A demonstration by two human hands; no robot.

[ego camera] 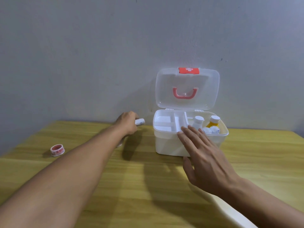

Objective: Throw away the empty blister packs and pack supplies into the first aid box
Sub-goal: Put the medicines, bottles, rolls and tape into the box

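Observation:
The white first aid box point(166, 145) stands open against the wall, its clear lid point(187, 88) upright with a red handle and red cross clasp. A divided white tray point(166, 124) fills its left half. In the right half stand a white bottle point(198, 122) and a yellow bottle point(213, 122), with white rolls point(212, 130) in front of them. My left hand point(127, 122) is raised left of the box, shut on a small white tube point(140, 121). My right hand point(204, 155) hovers flat, fingers spread, over the box's front rim.
A red-and-white tape roll point(57, 150) lies on the wooden table point(148, 186) at the far left. A small object lies partly hidden under my left forearm. The grey wall is right behind the box.

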